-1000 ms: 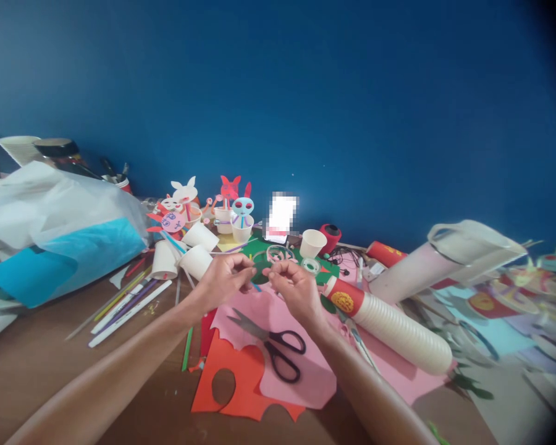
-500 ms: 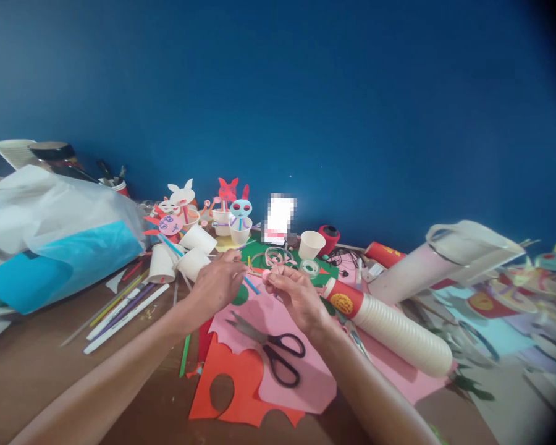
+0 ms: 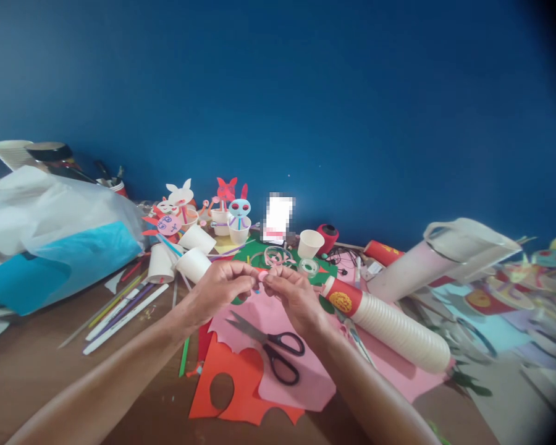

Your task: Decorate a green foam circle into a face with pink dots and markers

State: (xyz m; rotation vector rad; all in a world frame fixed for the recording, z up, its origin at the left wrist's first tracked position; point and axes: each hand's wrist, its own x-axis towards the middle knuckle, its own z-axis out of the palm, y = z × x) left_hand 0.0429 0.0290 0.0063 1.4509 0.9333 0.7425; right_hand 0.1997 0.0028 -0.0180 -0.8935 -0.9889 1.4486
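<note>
Between my two hands is a small pink paper piece [image 3: 262, 275], pinched at its right side by the thumb and forefinger of my right hand [image 3: 294, 292]. My left hand [image 3: 225, 285] meets it from the left, its thumb and forefinger closed at the piece's edge. Fingers cover most of the small piece. Below the hands, black-handled scissors [image 3: 271, 343] lie with blades parted on a pink sheet [image 3: 301, 386]. An orange sheet with round cut-outs [image 3: 245, 383] sits partly under the pink one.
Paper-cup animal figures [image 3: 240, 216] stand at the back left, near tipped white cups [image 3: 161, 262]. Markers [image 3: 125, 318] and a plastic bag [image 3: 60, 210] are at left. On the right lie a long cup stack [image 3: 398, 330] and a white jug [image 3: 412, 266]. A bright phone [image 3: 278, 217] stands behind.
My left hand has moved right, from a short distance away to the small pink piece, and its fingers have closed there. My right hand has stayed nearly in place.
</note>
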